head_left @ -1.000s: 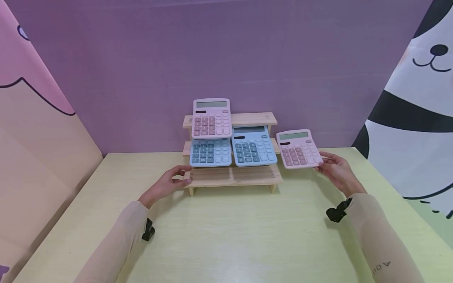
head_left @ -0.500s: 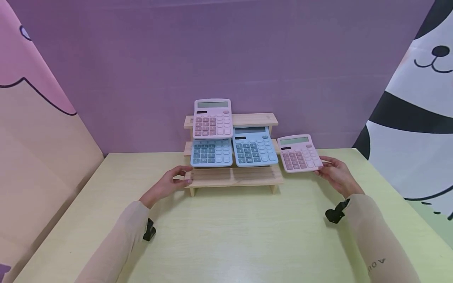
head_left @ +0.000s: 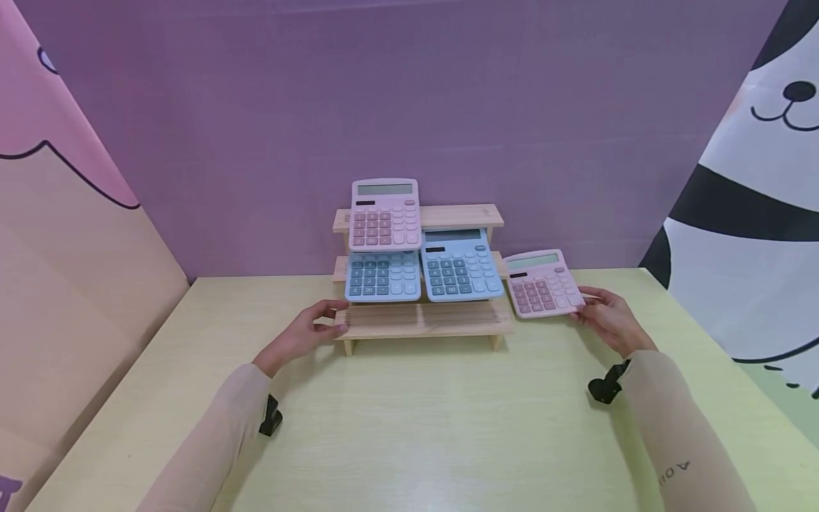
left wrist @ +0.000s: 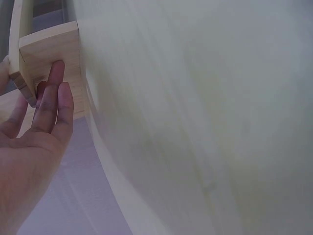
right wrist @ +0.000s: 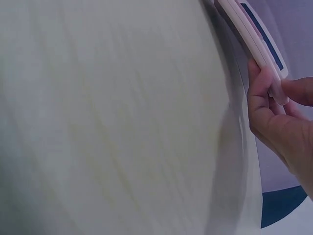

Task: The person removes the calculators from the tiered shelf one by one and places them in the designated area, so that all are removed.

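My right hand (head_left: 609, 321) pinches the lower right corner of a pink calculator (head_left: 544, 284), thumb on top and fingers beneath, as the right wrist view shows. That calculator tilts beside the right end of a three-tier wooden rack (head_left: 422, 320). At the rack's left end, my left hand (head_left: 301, 337) grips the lowest board; in the left wrist view its fingers (left wrist: 49, 107) reach under the board. Another pink calculator (head_left: 385, 215) leans on the top tier. Two blue calculators, one on the left (head_left: 382, 277) and one on the right (head_left: 462, 264), lean on the middle tier.
The pale wooden table (head_left: 409, 427) stretches toward me from the rack. A purple backdrop (head_left: 409, 99) rises close behind it. Printed panels stand at both sides, the right one (head_left: 755, 284) with a panda. Each wrist wears a black device (head_left: 608, 384).
My right hand has lowered the pink calculator toward the table and tipped it flatter beside the rack. The left hand keeps its grip on the rack; the other calculators stay put.
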Demonstrator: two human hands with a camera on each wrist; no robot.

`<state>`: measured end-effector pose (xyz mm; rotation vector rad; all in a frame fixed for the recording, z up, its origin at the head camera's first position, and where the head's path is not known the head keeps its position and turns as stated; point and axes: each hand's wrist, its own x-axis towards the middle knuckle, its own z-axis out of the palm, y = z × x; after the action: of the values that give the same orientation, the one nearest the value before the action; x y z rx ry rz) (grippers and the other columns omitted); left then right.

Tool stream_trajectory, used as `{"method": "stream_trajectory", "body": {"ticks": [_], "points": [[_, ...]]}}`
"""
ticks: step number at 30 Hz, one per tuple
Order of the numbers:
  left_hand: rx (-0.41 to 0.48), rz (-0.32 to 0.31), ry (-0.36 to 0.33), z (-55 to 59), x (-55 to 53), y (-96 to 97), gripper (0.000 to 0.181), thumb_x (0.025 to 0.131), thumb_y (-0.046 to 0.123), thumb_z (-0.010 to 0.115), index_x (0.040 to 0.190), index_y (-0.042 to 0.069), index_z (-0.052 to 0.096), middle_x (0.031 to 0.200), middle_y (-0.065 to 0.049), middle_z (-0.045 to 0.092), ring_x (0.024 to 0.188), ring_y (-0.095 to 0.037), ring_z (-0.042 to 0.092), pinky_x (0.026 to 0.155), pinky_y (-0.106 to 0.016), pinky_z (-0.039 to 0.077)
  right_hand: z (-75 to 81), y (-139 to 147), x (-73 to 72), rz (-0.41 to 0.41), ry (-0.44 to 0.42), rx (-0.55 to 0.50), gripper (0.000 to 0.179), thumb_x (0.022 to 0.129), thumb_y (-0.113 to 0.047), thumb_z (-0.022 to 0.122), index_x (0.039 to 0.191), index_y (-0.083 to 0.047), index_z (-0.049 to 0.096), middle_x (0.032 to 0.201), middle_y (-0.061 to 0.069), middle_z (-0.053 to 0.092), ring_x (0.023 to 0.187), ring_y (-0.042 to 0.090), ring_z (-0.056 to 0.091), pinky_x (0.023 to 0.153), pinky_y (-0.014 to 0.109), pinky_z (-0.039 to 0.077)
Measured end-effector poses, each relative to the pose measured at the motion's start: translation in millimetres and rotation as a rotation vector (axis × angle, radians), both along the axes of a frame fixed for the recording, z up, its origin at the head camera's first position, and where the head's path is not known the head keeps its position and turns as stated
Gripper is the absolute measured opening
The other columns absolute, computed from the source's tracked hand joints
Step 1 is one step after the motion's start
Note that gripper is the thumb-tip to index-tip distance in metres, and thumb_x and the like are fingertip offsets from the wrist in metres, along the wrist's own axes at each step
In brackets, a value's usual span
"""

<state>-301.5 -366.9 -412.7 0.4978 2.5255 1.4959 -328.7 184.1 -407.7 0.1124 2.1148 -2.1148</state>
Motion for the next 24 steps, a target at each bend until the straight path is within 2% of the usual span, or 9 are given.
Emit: {"method": "stream_trajectory", "body": {"ticks": [7,14,24], "points": [[0.008,0.005,-0.008,2.0,1.2,-0.1,0.052,0.104,0.01,0.063,0.151,-0.004,0.044,0.148,-0.026,0.047,0.122,-0.041,0.057,0.1,-0.037,0.053,-3.8,2.2,-2.0,0.004,-0.017,0.014,0.07,0.104,0.009,0.042,0.163,0.005,0.004,0.119,0.002,0.049,0.092,0.005,0.061,0.085,0.019,0.056],[0.0,0.004,-0.006,0.5,0.7,0.2,0.052,0.105,0.011,0.063,0.151,-0.004,0.045,0.145,-0.026,0.048,0.117,-0.039,0.06,0.099,-0.038,0.053,-3.5,2.7,-2.7,0.011,-0.04,0.036,0.07,0.104,0.008,0.042,0.163,0.006,0.004,0.118,0.002,0.05,0.09,0.004,0.063,0.086,0.02,0.057],[0.004,-0.003,-0.004,1.2,0.3,-0.8,0.053,0.105,0.011,0.062,0.152,-0.003,0.043,0.149,-0.026,0.046,0.121,-0.041,0.057,0.1,-0.039,0.054,-3.4,2.9,-6.9,0.036,-0.051,0.118,0.069,0.107,0.004,0.043,0.162,0.007,0.003,0.125,0.009,0.047,0.091,0.003,0.063,0.087,0.02,0.057]]}}
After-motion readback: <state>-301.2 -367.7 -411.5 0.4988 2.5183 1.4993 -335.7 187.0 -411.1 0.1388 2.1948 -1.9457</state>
